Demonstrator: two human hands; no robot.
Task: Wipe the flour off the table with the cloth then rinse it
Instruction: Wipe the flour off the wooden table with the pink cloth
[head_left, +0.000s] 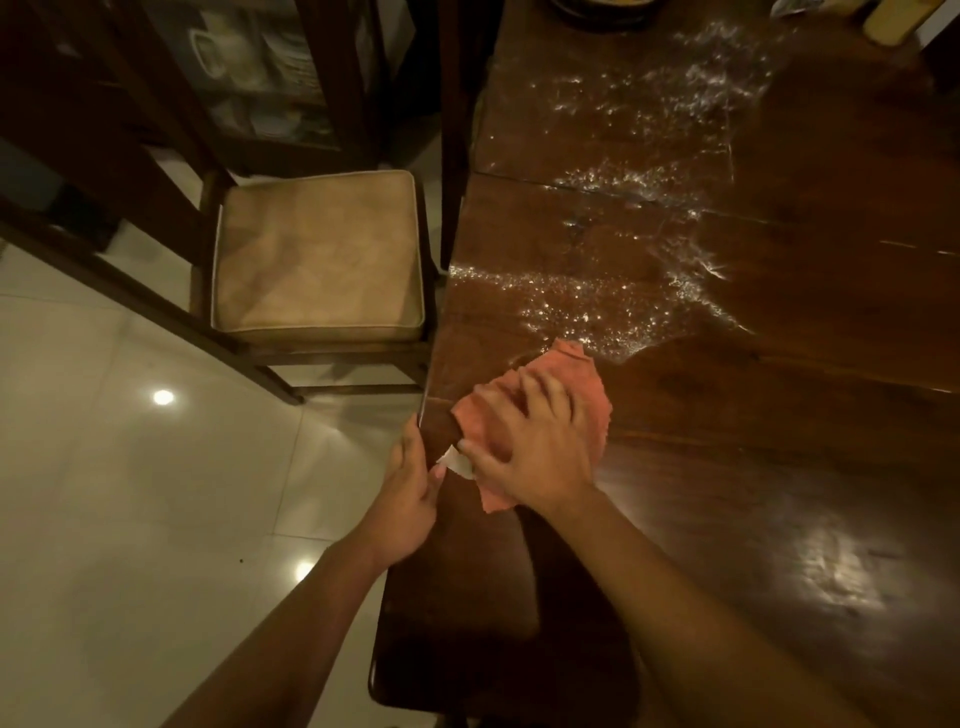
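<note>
Cloth (574, 366), salmon-pink and crumpled, lies under the right hand (535, 457).

Your right hand (535, 457) lay flat on the cloth (582, 379), fingers spread, pressing it against the table (779, 415) close to the edge at 9 o'clock. Your left hand (410, 488) was just beside it at 8 o'clock, held against that edge with its fingers straight along it. A small white bit (457, 461) showed between your hands; you could not tell what it was. Flour (597, 306) began touching the cloth's far edge and spread from there toward 12 and 1 o'clock. A chair (317, 254) stood at 10 o'clock, apart from the table, on the floor (130, 467).
</note>
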